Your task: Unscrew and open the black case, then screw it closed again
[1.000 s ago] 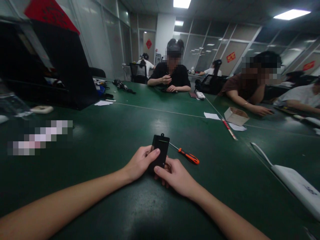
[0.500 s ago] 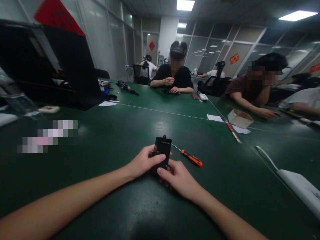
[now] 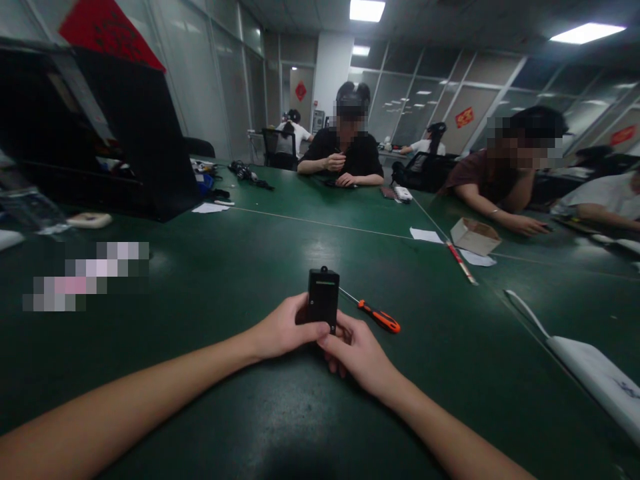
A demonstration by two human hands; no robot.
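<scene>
A small black rectangular case (image 3: 323, 303) with a top loop, a narrow slot and small screws on its face stands tilted up between my two hands. My left hand (image 3: 287, 328) grips its left side and lower edge, with the thumb across the bottom of the face. At the lower right corner, my right hand (image 3: 356, 347) holds it between thumb and curled fingers, the thumb tips close together. Behind the case hides the tip of a screwdriver (image 3: 380, 316) with an orange and black handle, lying on the green table (image 3: 210, 280).
An open white box (image 3: 475, 236) sits at the right among paper sheets, near a red and white stick (image 3: 461, 263). A white device (image 3: 595, 373) lies at the right edge. A large black case (image 3: 135, 133) stands at the left. Two co-workers sit across the table.
The black case has tipped more upright, and its slotted face shows more fully. My left thumb has slid down to the case's lower edge, beside my right thumb.
</scene>
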